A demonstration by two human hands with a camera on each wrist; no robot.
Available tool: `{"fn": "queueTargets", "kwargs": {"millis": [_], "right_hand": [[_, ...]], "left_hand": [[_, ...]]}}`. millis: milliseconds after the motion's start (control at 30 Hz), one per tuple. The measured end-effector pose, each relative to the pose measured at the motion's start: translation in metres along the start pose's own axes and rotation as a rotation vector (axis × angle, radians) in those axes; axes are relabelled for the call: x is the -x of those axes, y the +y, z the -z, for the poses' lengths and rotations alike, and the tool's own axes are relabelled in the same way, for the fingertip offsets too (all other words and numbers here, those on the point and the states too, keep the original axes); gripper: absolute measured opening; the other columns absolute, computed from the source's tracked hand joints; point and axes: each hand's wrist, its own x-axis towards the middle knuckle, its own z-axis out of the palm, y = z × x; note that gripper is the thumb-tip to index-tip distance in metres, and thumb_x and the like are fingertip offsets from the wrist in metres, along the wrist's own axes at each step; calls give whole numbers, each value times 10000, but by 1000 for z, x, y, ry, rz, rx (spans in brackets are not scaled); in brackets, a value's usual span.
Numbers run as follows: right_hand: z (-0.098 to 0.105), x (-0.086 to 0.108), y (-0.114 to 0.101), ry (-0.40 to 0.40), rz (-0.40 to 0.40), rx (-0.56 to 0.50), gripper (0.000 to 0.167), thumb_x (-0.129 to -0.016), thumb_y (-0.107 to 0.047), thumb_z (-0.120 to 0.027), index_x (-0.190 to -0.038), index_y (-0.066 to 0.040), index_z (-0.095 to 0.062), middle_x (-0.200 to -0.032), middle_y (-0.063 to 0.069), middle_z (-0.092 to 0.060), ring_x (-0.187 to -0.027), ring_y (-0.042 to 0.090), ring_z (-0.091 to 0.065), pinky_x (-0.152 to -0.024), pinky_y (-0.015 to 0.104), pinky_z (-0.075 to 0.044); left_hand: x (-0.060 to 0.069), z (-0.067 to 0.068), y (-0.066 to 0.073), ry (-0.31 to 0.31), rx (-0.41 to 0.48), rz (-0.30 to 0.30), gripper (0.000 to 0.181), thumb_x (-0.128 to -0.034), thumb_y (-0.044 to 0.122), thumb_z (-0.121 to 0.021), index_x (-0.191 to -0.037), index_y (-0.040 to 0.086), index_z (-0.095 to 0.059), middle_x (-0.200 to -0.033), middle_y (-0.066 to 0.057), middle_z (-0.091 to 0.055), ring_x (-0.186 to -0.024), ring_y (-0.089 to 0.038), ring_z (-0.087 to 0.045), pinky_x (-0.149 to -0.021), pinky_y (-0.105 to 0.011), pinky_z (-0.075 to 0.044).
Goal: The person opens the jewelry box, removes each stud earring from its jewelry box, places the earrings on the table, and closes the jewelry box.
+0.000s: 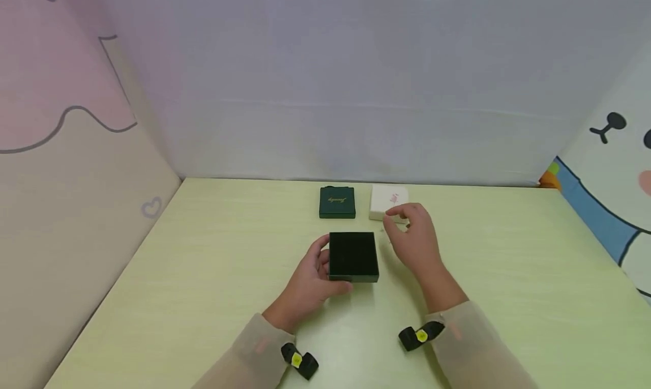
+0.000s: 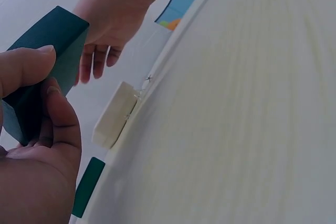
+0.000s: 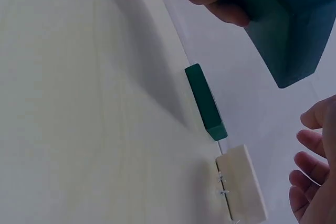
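My left hand [image 1: 308, 281] grips a square dark green box [image 1: 353, 256] by its left side, above the table. The box's upper face looks black. In the left wrist view, the thumb lies over the box [image 2: 65, 38] and the fingers curl beneath. To the right, my right hand [image 1: 417, 239] hovers near a white box [image 1: 378, 201] with a pink mark, partly covering it. Its fingers bend loosely, with nothing visible between them. By the white box lie several tiny silvery pieces [image 3: 224, 192], too small to identify.
A flat green case [image 1: 337, 202] with gold lettering lies at the table's back, left of the white box. Behind stands a pale cloth wall [image 1: 356, 95]; printed panels flank the pale yellow-green table [image 1: 229, 276]. Both sleeves carry black wrist straps [image 1: 299, 361].
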Motion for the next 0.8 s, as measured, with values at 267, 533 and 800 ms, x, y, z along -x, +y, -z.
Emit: {"fn": "queueTargets", "kwargs": {"millis": [267,533,800], "right_hand": [[-3,-27,-27,-180,115,173,435,-1005,-264,-643,-1362,-27,-566,-1303,150,-569,-1195,354,-532,-1006,515,-454],[-11,-69,-35,-400,266,417,550,-1014,-337,-655,-1452,-47,-491,-1394,137,-520,-1234,325,-544,-1027,507,-463],[-28,-102,-33,-440,300,547,712,-939,-535,-706,-1460,-91,-512,-1442,98,-492,-1323,297,-471,-1107,471,-400]], "left_hand": [[-1,-1,-1,-11,18,3,1054,-808,-132,-787,-1620,104,-159,-1433,-155,-548,-1244,-281,-595,-970,-318,-529],[1,0,0,19,-13,24,1048,-824,-90,-801,-1622,134,-160,-1435,-119,-555,-1256,-262,-594,-980,-309,-522],[5,-1,4,12,16,13,1060,-816,-109,-796,-1624,117,-149,-1440,-143,-549,-1243,-272,-604,-951,-302,-533]]}}
